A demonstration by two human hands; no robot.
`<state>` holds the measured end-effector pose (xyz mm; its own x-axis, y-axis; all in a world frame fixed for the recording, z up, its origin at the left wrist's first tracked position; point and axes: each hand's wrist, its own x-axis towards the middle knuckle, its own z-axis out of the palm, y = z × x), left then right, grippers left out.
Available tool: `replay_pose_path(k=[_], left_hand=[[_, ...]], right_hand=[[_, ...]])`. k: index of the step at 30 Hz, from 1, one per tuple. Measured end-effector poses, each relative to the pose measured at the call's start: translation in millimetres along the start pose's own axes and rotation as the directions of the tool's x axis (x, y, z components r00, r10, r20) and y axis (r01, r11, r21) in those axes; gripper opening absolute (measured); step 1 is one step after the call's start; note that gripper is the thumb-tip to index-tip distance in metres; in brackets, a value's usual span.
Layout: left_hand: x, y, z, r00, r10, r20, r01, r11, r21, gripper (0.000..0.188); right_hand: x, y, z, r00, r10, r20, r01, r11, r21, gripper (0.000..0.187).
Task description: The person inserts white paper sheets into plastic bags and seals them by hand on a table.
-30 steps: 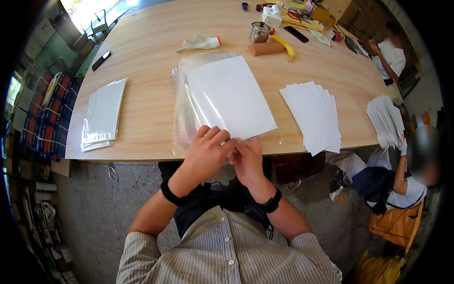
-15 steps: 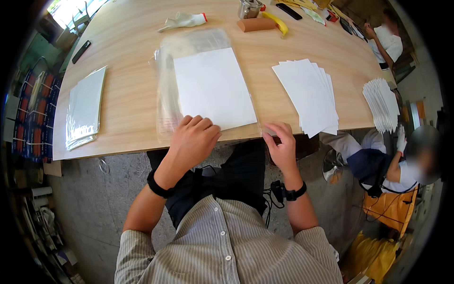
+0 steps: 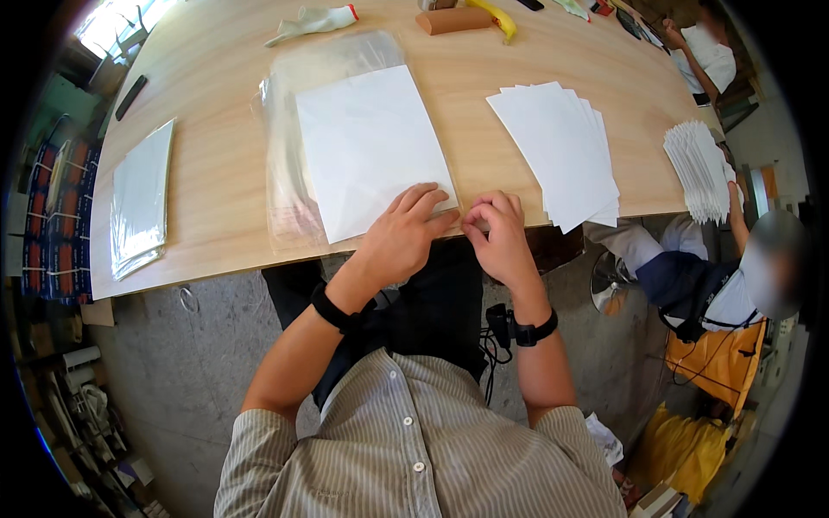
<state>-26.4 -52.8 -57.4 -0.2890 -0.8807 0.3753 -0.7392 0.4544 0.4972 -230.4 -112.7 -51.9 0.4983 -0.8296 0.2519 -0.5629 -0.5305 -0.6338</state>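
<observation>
A white sheet [image 3: 370, 142] lies on a pile of clear plastic bags [image 3: 285, 112] at the table's front edge; it seems to be inside the top bag. The fingers of my left hand [image 3: 404, 231] are stretched over the sheet's near right corner. Close beside it, my right hand [image 3: 498, 231] is closed, thumb and forefinger pinched at the edge of the clear bag; the bit of film between them is hardly visible. Fanned white sheets [image 3: 553, 151] rest to the right. On the left is a stack of sheets in clear bags [image 3: 141, 203].
Along the far side lie a white glove [image 3: 315, 24], a brown cylinder [image 3: 454, 22] and a yellow curved object [image 3: 501, 22]. A black oblong object [image 3: 131, 97] is at the far left. A person [image 3: 730, 285] sits at right by a folded white stack [image 3: 695, 173]; another sits farther back.
My left hand has slid right along the sheet to its near right corner. My right hand has drawn in slightly and closed into a pinch. The view has shifted a little.
</observation>
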Motion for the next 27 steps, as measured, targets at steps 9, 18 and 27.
replay_pose_path(k=[9, 18, 27], left_hand=[[1, -1, -1, 1.000, 0.001, 0.014, 0.000, 0.999, -0.038, 0.052], [0, -3, -2, 1.000, -0.010, 0.027, 0.011, 0.998, -0.060, 0.054], [-2, 0, -2, 1.000, 0.003, 0.014, -0.002, 1.000, -0.017, 0.054]], right_hand=[[-12, 8, -8, 1.000, 0.019, 0.016, -0.020, 0.996, 0.082, 0.013], [-9, 11, -2, 1.000, -0.001, 0.006, 0.000, 0.996, 0.094, 0.015], [-16, -4, 6, 0.991, -0.127, -0.048, 0.115, 0.975, -0.188, 0.017]])
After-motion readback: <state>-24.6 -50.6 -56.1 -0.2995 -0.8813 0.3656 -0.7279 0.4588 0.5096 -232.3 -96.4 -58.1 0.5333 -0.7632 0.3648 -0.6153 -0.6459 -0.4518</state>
